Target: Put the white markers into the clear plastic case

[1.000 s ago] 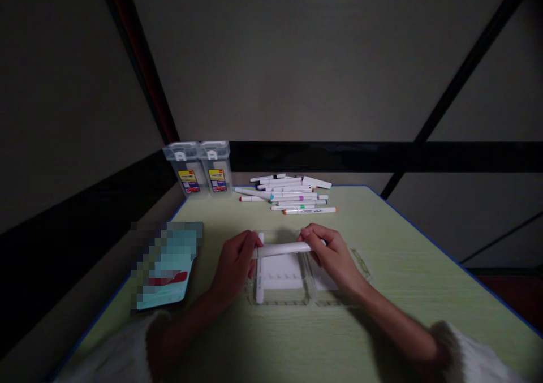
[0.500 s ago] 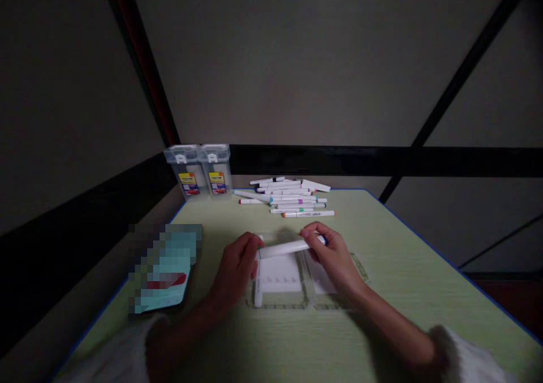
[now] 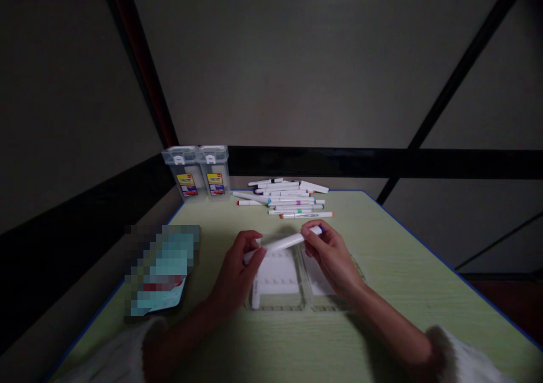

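Dim room, green table. Gripping one marker at both ends: left hand closing on the near-left end, right hand pinching the far-right end, holding it tilted just above the open case. Looking early: only one pen lying in the case, along its left edge. Pile lying loose near the far edge, beside two boxes.
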Motion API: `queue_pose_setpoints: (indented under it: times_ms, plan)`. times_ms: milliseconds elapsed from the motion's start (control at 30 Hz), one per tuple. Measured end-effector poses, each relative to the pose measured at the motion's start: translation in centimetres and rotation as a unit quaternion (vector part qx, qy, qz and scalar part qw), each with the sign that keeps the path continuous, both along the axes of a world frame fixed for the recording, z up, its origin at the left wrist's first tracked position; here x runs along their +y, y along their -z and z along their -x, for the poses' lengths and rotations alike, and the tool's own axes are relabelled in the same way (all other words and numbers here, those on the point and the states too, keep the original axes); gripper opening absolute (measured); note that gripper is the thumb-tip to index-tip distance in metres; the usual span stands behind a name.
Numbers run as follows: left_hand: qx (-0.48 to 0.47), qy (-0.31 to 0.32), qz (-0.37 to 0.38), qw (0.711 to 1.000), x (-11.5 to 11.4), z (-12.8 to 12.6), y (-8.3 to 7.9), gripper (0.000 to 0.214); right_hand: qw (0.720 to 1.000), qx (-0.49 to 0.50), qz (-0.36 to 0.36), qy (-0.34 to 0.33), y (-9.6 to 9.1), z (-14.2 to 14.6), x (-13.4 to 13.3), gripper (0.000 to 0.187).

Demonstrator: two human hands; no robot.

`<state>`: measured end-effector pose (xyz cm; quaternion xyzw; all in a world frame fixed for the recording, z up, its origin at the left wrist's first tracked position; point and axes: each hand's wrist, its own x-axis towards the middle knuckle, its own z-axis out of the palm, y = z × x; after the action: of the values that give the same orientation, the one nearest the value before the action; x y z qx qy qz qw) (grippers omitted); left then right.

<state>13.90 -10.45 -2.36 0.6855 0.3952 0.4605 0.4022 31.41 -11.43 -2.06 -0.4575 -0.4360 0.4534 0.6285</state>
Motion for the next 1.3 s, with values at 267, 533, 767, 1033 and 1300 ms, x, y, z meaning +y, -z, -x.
queue_pose_setpoints:
  times_ms: [267, 533, 767, 1033, 1300]
  plan:
    - [0.092, 0.016, -0.116, 0.989, -0.5, 0.1, -0.3, 0.012, 0.995, 0.097, 0.012, 0.019, 0.1, 0.4, 0.0, 0.039]
    - [0.143, 0.074, -0.341, 0.926, -1.0, 0.4, 0.6, 0.026, 0.997, 0.071, -0.01, -0.038, 0.1, 0.7, -0.2, 0.04]
    - [0.189, 0.126, -0.418, 0.879, -0.7, 0.7, 0.8, 0.019, 0.99, -0.037, -0.058, -0.126, 0.2, 1.3, -0.7, 0.053]
    - [0.255, 0.091, -0.406, 0.873, 0.0, 0.6, 0.2, 0.023, 0.965, -0.181, -0.082, -0.171, 0.9, 1.8, -1.3, 0.054]
    - [0.223, 0.046, -0.316, 0.921, 2.0, 1.6, 0.5, 0.029, 0.916, -0.368, -0.113, -0.109, 0.8, 1.3, -1.3, 0.032]
